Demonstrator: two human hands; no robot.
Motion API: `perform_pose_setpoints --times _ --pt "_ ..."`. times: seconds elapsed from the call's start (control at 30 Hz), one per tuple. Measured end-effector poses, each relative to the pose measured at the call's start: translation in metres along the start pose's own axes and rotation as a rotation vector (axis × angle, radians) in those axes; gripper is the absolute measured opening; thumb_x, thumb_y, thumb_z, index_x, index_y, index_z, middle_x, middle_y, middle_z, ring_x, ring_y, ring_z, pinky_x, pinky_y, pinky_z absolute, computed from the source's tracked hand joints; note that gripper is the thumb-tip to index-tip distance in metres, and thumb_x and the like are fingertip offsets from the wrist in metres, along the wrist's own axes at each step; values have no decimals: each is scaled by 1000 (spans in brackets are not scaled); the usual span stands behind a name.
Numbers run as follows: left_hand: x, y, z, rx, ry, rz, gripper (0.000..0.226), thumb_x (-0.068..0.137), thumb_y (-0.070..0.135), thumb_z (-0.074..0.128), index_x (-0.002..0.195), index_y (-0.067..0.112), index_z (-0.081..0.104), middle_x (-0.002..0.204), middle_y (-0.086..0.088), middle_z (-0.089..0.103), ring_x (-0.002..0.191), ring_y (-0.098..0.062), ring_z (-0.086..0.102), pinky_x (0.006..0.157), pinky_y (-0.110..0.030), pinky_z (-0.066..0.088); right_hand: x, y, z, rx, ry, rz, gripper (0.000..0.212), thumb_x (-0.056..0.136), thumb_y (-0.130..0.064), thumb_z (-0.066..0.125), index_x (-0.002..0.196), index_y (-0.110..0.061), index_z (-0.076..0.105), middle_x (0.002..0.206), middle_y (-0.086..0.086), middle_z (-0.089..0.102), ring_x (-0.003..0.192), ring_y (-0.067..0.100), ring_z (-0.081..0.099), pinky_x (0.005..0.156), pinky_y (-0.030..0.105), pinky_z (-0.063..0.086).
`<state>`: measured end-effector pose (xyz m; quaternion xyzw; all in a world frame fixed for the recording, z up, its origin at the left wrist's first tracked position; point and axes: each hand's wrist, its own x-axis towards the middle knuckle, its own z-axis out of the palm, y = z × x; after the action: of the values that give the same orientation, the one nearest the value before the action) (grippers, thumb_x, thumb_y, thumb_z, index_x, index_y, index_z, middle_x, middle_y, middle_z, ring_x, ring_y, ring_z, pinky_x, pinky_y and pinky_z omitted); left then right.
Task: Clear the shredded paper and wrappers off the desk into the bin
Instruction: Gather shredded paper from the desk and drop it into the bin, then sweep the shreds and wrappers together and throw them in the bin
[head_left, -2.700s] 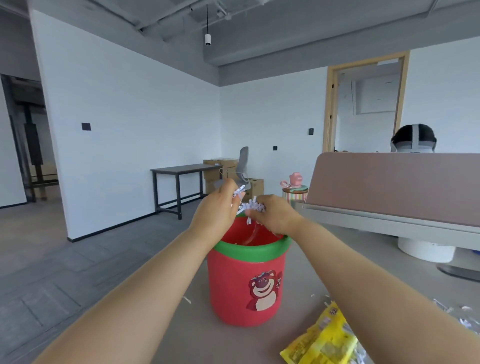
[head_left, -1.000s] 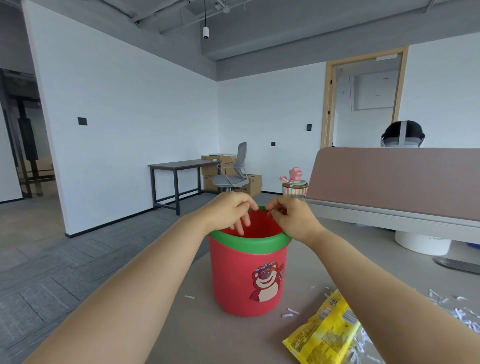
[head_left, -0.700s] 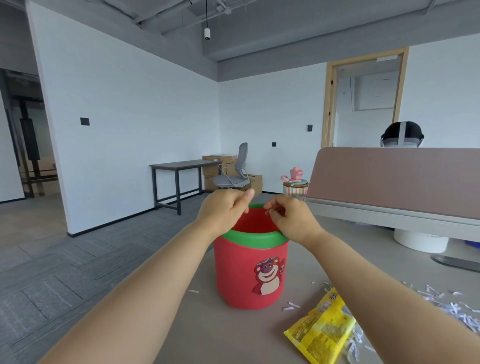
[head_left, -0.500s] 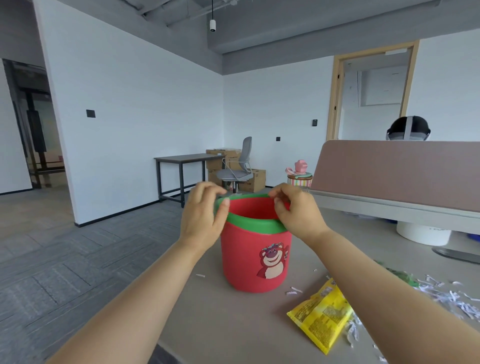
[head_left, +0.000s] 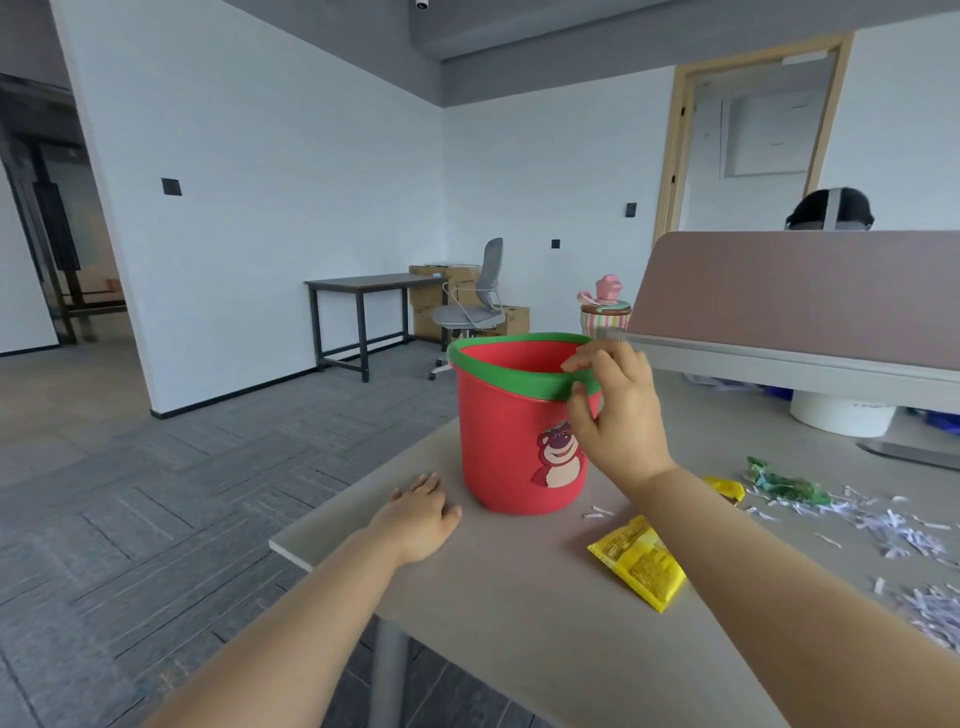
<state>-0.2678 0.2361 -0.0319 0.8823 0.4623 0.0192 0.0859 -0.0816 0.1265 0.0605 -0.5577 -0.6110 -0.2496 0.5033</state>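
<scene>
A red bin (head_left: 511, 441) with a green rim and a bear picture stands on the grey desk (head_left: 519, 587) near its left corner. My right hand (head_left: 615, 410) grips the bin's rim on the right side, fingers over the edge and thumb outside. My left hand (head_left: 421, 512) lies flat on the desk just left of the bin's base and holds nothing. A yellow wrapper (head_left: 641, 564) lies in front of the bin to the right. A green wrapper (head_left: 784, 483) and white shredded paper (head_left: 893, 530) are spread further right. A few shreds (head_left: 597, 512) lie by the bin's base.
A pink-brown desk divider (head_left: 800, 301) rises behind the bin, with a person's head above it. A white round object (head_left: 841, 415) sits under the divider's edge. The desk's left edge drops to grey floor. A dark table, office chair and boxes stand by the far wall.
Both hands let shredded paper fall into the bin, then took its rim. My left hand has since dropped from the rim to the desk; my right hand still holds the rim. The view tilted down.
</scene>
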Motion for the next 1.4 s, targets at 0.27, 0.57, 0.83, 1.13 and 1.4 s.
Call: perform_pose_setpoints --times 0.27,0.57,0.83,1.13,1.4 --pt "-50 68 15 43 -94 166 62 97 39 21 144 2 1 156 -16 -5 145 -23 -6 120 -36 3 -26 25 -30 -29 -103 70 27 78 -15 40 95 -8 59 101 11 60 95 22 50 82 30 42" --pt "-28 160 18 -243 -160 299 91 87 60 35 142 10 -16 154 -8 -21 143 -18 -18 117 -35 -4 -71 76 -83 -147 -385 262 27 82 -8 54 109 -11 56 107 9 60 95 25 55 79 33 47" --pt "7 204 33 32 -155 337 97 77 75 31 146 16 -3 156 -15 -7 145 -30 -7 119 -41 0 -91 111 -129 -235 -446 329 27 85 -17 58 111 -11 57 107 8 62 100 27 55 87 36 46" --pt "1 281 48 -86 -204 620 89 82 64 44 146 23 -2 158 -4 1 145 -22 5 119 -36 11 -132 141 -220 -412 -441 535 37 83 -41 58 116 -22 57 124 4 59 116 31 50 100 41 41" --pt "-10 296 35 -15 -298 853 135 32 99 22 137 31 -26 148 10 -32 137 -13 -29 115 -47 -11 -180 149 -315 -495 -858 802 108 33 -98 34 127 -65 -8 156 -12 -8 143 23 -18 111 61 -6"
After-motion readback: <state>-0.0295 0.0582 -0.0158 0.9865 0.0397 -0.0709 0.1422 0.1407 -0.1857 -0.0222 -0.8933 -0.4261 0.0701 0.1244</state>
